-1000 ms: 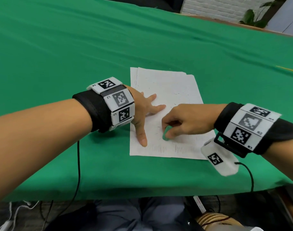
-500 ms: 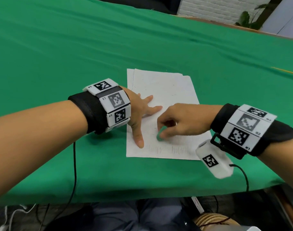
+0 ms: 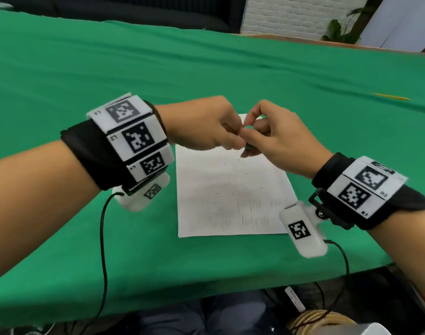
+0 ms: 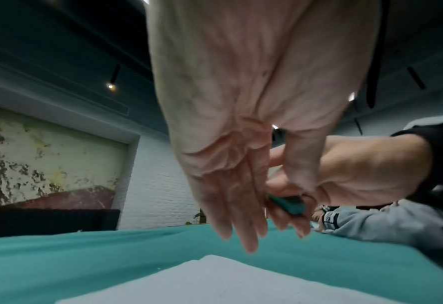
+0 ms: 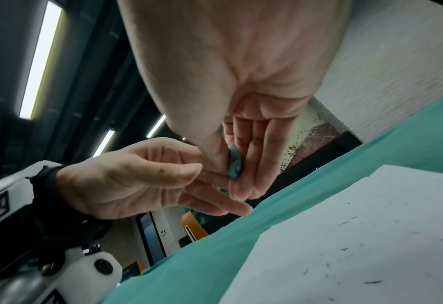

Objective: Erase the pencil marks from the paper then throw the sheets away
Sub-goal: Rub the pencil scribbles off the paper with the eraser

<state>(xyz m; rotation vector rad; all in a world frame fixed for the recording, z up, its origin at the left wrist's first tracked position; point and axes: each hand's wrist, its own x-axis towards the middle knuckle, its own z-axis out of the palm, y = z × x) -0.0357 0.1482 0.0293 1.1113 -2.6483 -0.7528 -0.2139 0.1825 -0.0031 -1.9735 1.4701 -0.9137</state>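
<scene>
With the left hand raised off the table, its loose grip only touching the green eraser the right hand pinches (pencil marks remain near six o'clock on the paper), I'd pin the sheet before rubbing.

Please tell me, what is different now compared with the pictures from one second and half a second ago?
Both hands left the paper and rose above its far part. The left hand, which pressed the sheet flat before, now meets the right hand and touches it near the green eraser. The right hand keeps its pinch on the eraser, now lifted off the sheet. The paper stays in place on the green cloth, pencil marks remaining near its front edge.
</scene>
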